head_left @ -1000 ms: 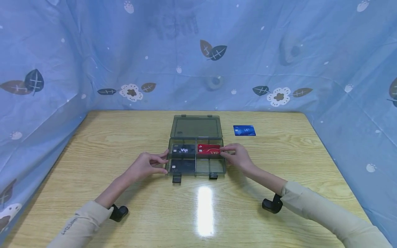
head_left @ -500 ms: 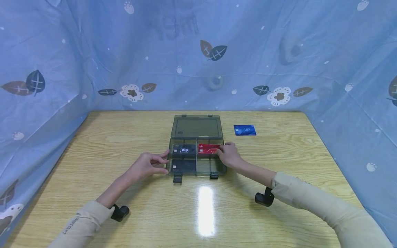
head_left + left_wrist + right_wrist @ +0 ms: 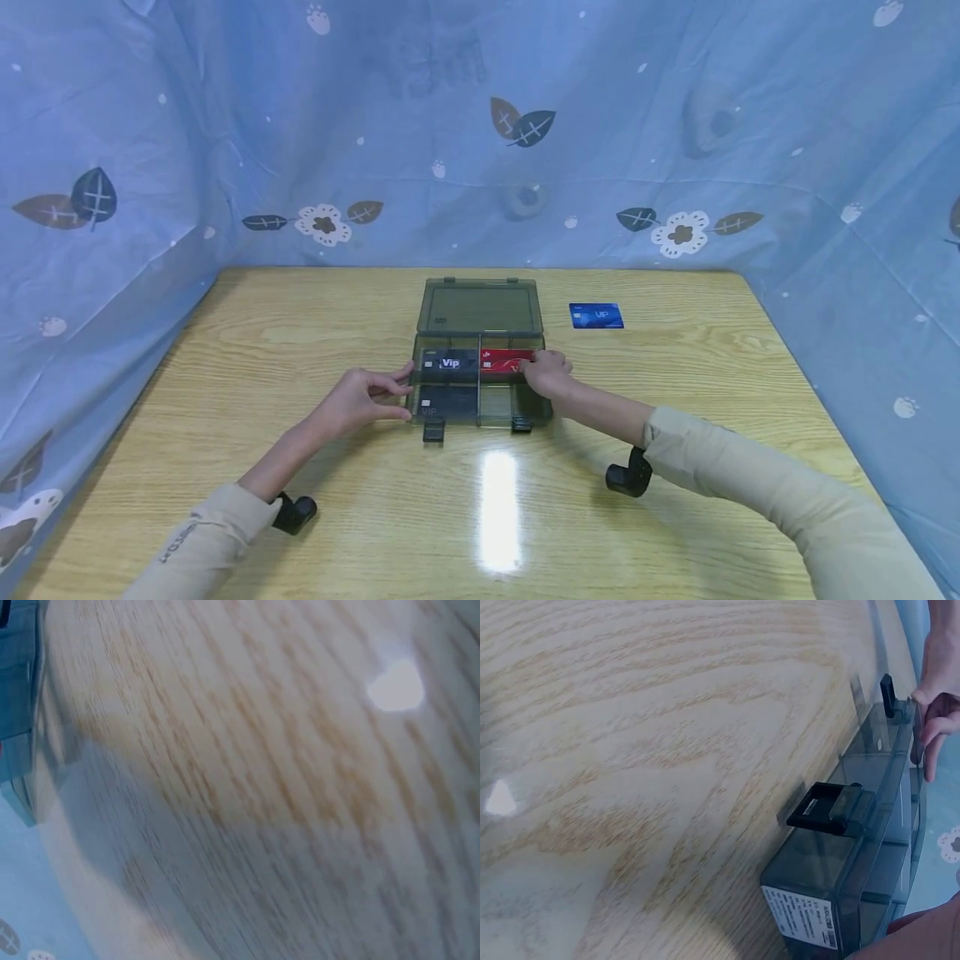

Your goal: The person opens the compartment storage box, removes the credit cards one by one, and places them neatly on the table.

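A smoky see-through storage box [image 3: 496, 406] lies with its lid [image 3: 482, 306] folded back. In its far right compartment is a red VIP card [image 3: 498, 358]. My right hand [image 3: 551, 377] reaches over the box's right wall and holds the card's right end; some fingertips are hidden. Two dark cards lie on the left side: a Vip card [image 3: 467, 363] at the back and a VIP card [image 3: 453, 402] in front. My left hand [image 3: 363, 400] grips the box's left side, thumb by the front corner, as the right wrist view also shows.
A blue VIP card [image 3: 597, 316] lies on the wooden table [image 3: 360, 508], to the right of the lid. Two black latches [image 3: 827, 810] hang open at the box's front. Blue patterned cloth [image 3: 420, 200] stands around the table's back and sides.
My right hand has moved left over the box wall, from the red card's right edge further onto the card. The left hand stays at the box's left side.
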The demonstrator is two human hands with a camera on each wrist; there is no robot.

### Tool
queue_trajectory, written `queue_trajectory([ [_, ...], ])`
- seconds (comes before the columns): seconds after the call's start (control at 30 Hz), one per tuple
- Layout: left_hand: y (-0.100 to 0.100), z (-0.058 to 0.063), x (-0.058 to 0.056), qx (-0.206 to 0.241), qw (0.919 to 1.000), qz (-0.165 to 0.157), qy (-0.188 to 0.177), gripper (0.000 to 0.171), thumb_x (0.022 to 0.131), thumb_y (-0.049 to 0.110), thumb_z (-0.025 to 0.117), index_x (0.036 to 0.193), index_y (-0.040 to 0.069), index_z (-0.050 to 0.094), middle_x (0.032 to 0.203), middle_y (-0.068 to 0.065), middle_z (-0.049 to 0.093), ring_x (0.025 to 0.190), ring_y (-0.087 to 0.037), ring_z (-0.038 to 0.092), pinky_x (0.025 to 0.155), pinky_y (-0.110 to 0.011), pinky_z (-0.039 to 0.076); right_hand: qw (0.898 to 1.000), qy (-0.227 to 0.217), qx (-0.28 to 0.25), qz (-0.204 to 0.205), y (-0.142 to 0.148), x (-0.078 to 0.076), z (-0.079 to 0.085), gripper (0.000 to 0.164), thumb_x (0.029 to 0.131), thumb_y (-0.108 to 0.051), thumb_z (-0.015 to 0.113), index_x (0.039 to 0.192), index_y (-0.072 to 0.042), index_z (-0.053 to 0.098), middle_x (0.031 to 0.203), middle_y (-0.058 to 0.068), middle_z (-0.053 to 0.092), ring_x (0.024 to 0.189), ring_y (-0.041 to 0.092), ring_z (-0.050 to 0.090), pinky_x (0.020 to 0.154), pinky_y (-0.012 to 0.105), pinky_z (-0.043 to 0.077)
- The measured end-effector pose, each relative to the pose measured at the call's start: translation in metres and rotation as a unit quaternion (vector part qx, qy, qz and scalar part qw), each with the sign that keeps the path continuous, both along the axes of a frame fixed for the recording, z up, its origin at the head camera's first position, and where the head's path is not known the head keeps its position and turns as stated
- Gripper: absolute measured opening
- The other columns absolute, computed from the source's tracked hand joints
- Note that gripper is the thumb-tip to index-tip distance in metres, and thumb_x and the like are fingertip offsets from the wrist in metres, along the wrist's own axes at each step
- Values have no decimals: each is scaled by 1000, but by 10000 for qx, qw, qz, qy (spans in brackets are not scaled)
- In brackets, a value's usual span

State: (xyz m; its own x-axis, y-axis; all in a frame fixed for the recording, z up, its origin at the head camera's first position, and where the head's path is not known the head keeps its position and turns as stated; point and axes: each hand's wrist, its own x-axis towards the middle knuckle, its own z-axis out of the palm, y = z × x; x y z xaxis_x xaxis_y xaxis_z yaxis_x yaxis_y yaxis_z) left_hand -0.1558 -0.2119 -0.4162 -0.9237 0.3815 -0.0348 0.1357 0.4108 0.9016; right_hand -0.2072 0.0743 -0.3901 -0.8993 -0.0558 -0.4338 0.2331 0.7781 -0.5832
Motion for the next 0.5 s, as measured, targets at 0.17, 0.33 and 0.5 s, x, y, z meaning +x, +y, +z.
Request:
queue_trajectory([
  [0.17,1,2,0,-38,10000,-3,51,28,71,5,82,94,-5,71,139,-23,44,106,-31,64,87,-29,55,9997,-85,-176,-138,2,0,0,47,100,-17,43,140,9,40,143,31,30,129,44,27,109,52,30],
  [0.33,2,2,-1,-14,10000,-53,-21,28,71,5,82,95,-5,71,139,-23,43,107,-31,64,87,-29,55,9993,-90,-321,-153,6,1,2,45,99,-15,42,138,9,42,141,31,32,128,44,28,109,53,30],
  [0.5,2,2,-1,-67,10000,-3,-56,28,71,6,82,95,-4,71,140,-22,43,107,-29,64,88,-28,55,9975,560,-416,120,10,3,3,46,97,-12,48,135,13,44,150,31,16,138,44,10,114,57,19],
])
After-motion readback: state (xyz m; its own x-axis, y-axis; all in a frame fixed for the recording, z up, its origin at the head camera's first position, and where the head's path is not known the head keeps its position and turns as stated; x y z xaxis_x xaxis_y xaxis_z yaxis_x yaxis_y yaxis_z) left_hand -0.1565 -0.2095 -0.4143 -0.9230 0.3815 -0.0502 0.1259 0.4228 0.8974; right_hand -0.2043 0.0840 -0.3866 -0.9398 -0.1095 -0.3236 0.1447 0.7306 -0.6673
